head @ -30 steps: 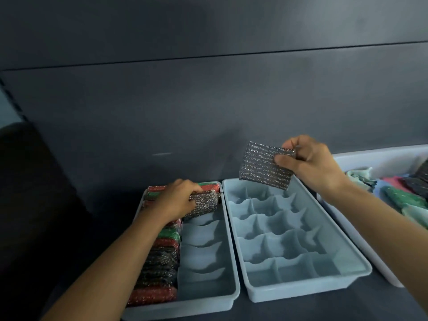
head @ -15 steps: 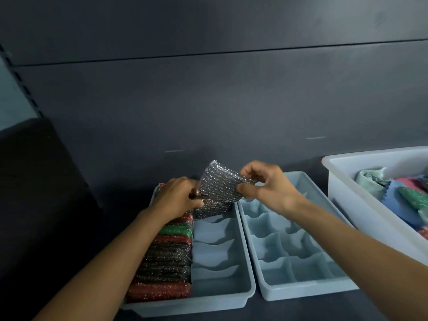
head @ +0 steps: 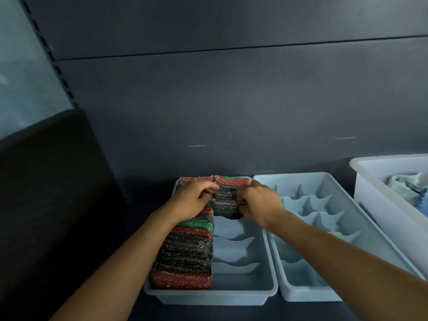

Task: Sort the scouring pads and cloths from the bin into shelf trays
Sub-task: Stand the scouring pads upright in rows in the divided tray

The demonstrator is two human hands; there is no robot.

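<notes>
**Both hands on one silver pad, far end of left tray**

Grip: my left hand (head: 196,200) and right hand (head: 259,205) are both closed on the silver scouring pad (head: 225,205). The curled fingers of each hand pinch one short end, and the pad is held between them on edge.

Location: the pad sits low in the right-hand column of the left tray (head: 208,295), toward the back. Red and green pads (head: 232,180) stand just behind it, against the tray's far wall. The wavy-topped dividers nearer me in that column hold nothing.

Adjacent stock: the tray's left column is packed front to back with a row of pads (head: 185,251). They are red, black and green, stand on edge and touch one another. Their surface is a glittering metallic mesh.

Other containers: the right tray (head: 301,295) stands just beside the left one. It is the same pale blue moulded plastic with scalloped partitions. Further right is a white bin (head: 375,205) with smooth walls, and a crumpled pale green cloth (head: 407,186) lies inside it.

Surface and room: both trays rest on a dark matte shelf (head: 231,312). Behind them is a dark grey back panel (head: 231,100) with one horizontal seam. A slotted upright (head: 58,68) runs down the left, and a black block (head: 46,205) sits below it. Lighting is dim.
</notes>
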